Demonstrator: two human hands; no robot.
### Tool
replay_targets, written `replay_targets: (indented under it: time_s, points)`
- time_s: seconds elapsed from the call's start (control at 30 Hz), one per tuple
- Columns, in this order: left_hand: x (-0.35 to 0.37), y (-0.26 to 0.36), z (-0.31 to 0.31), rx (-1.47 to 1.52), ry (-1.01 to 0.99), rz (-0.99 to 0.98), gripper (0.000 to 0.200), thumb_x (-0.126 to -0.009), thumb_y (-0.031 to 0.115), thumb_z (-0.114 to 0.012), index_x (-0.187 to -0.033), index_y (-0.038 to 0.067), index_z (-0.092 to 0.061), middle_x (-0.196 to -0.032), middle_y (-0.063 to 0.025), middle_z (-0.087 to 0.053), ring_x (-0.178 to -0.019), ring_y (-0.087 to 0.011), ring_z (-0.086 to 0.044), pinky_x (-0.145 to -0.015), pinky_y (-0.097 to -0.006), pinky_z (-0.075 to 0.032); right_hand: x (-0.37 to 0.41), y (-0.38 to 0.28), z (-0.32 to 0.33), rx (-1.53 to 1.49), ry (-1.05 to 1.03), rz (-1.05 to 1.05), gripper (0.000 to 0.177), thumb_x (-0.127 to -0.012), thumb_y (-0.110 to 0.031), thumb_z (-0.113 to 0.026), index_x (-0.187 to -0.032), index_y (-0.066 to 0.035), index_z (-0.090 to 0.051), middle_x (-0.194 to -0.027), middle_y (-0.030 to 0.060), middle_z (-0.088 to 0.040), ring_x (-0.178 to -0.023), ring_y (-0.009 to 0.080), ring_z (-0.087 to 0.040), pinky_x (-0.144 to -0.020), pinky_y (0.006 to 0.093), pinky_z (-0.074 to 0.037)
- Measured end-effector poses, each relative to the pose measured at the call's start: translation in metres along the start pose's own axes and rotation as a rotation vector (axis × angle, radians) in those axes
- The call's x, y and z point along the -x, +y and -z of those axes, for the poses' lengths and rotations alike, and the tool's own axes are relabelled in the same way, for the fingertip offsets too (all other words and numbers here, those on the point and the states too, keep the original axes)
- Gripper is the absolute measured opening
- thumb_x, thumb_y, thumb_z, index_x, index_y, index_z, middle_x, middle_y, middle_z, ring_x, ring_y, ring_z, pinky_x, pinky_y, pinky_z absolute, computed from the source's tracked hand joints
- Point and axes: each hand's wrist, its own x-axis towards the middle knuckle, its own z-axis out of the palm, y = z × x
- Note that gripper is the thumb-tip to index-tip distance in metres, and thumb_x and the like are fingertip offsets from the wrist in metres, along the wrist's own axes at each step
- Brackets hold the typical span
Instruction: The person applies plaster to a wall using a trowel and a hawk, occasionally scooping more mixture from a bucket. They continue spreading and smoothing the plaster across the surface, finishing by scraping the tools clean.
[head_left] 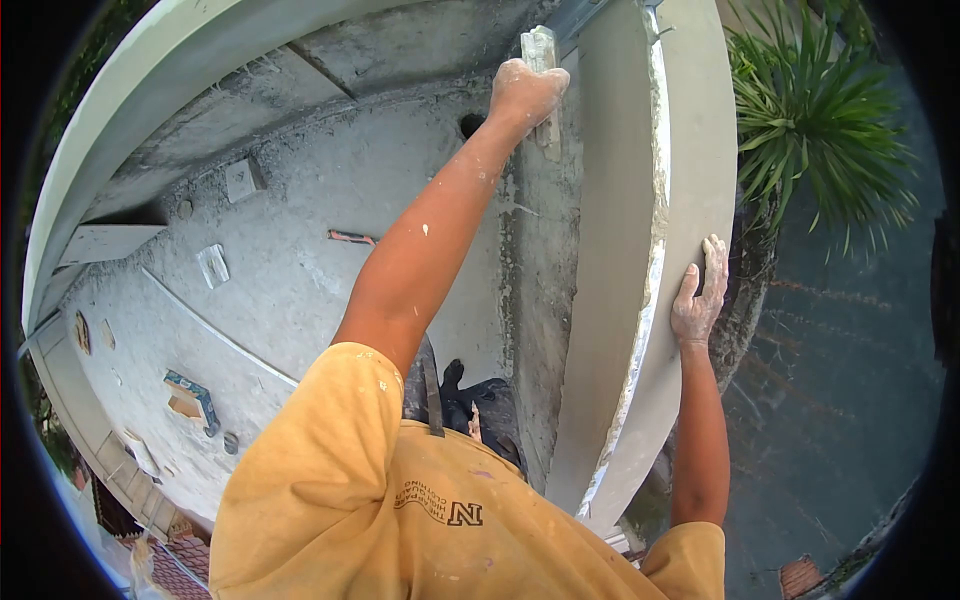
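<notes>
My left hand reaches far forward, its fingers closed round a narrow, plaster-crusted board. The board's ends stick out above and below the fist, close to the inner side of a low wall. Along the wall's top edge runs a rough white line of wet-looking plaster. On the wall's smooth outer face, my right hand lies with its fingers stretched out, holding nothing. White plaster smears both hands.
On the concrete floor lie an orange-and-black tool, an open cardboard box, a long thin pale strip and a whitish block. A spiky green plant grows beyond the wall, beside dark paving.
</notes>
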Motion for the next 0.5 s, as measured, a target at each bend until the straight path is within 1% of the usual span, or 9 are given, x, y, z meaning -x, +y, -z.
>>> replay_targets:
  time_s: [0.03,0.13,0.23,0.27,0.33,0.37,0.43,0.5]
  points:
    - [-0.014,-0.014,0.000,-0.060,0.044,0.030,0.044,-0.071,0.025,-0.067,-0.095,-0.011,-0.068,-0.093,-0.0250,-0.070,-0.090,-0.0335,-0.070,-0.082,-0.0385,-0.054,-0.002,0.000,0.000,0.003,0.009,0.005,0.044,-0.094,-0.009,-0.049,-0.137,0.000,-0.050,-0.144,0.0179,-0.048,-0.140,0.0354,-0.037,-0.117,0.0458,-0.027]
    - [-0.038,-0.030,-0.020,-0.070,0.053,0.023,0.034,-0.074,0.020,-0.069,-0.094,-0.008,-0.069,-0.087,-0.0145,-0.069,-0.078,-0.0234,-0.066,-0.071,-0.0383,-0.053,0.003,-0.001,-0.001,0.009,0.011,0.002,0.044,-0.094,-0.009,-0.049,-0.137,0.000,-0.050,-0.144,0.0175,-0.048,-0.140,0.0354,-0.038,-0.117,0.0458,-0.028]
    - [-0.053,-0.012,-0.045,-0.077,0.035,-0.026,0.033,-0.075,0.020,-0.069,-0.092,-0.008,-0.068,-0.085,-0.0140,-0.068,-0.076,-0.0222,-0.066,-0.071,-0.0376,-0.053,-0.001,0.002,-0.002,0.007,0.019,0.009,0.044,-0.094,-0.009,-0.049,-0.137,-0.001,-0.050,-0.144,0.0176,-0.048,-0.139,0.0355,-0.038,-0.117,0.0461,-0.028]
    - [-0.054,-0.002,-0.046,-0.086,-0.011,-0.058,0.033,-0.075,0.020,-0.069,-0.092,-0.009,-0.068,-0.084,-0.0137,-0.068,-0.075,-0.0220,-0.066,-0.071,-0.0373,-0.053,-0.002,0.001,-0.001,0.006,0.022,0.014,0.044,-0.094,-0.009,-0.049,-0.137,0.000,-0.050,-0.144,0.0177,-0.048,-0.139,0.0356,-0.039,-0.117,0.0462,-0.028]
    - [-0.030,0.044,-0.030,-0.113,-0.115,-0.113,0.034,-0.075,0.019,-0.069,-0.092,-0.010,-0.067,-0.083,-0.0130,-0.068,-0.073,-0.0218,-0.065,-0.071,-0.0366,-0.053,0.002,0.000,-0.001,0.003,0.018,0.008,0.044,-0.094,-0.009,-0.049,-0.136,0.000,-0.050,-0.143,0.0180,-0.049,-0.139,0.0360,-0.039,-0.116,0.0466,-0.028]
    - [-0.020,0.058,-0.016,-0.004,-0.174,-0.130,0.033,-0.075,0.018,-0.068,-0.093,-0.010,-0.066,-0.081,-0.0104,-0.067,-0.069,-0.0202,-0.063,-0.068,-0.0362,-0.052,0.001,0.000,-0.001,0.002,0.018,0.006,0.043,-0.093,-0.009,-0.049,-0.136,0.000,-0.051,-0.143,0.0182,-0.049,-0.138,0.0363,-0.039,-0.116,0.0468,-0.028]
    - [-0.011,0.056,0.006,0.274,-0.224,-0.071,0.030,-0.070,0.022,-0.069,-0.073,-0.008,-0.066,-0.074,-0.0137,-0.065,-0.071,-0.0200,-0.063,-0.068,-0.0381,-0.052,0.001,-0.001,0.000,-0.006,0.018,0.007,0.043,-0.093,-0.009,-0.050,-0.135,0.000,-0.052,-0.142,0.0184,-0.050,-0.138,0.0367,-0.040,-0.116,0.0470,-0.028]
    - [-0.012,0.032,0.012,0.158,-0.110,-0.022,0.033,-0.070,0.021,-0.070,-0.081,-0.010,-0.067,-0.079,-0.0157,-0.067,-0.074,-0.0216,-0.065,-0.070,-0.0380,-0.053,-0.001,0.000,-0.001,-0.023,0.031,0.016,0.042,-0.092,-0.008,-0.051,-0.134,0.001,-0.052,-0.142,0.0187,-0.050,-0.138,0.0372,-0.040,-0.116,0.0471,-0.029]
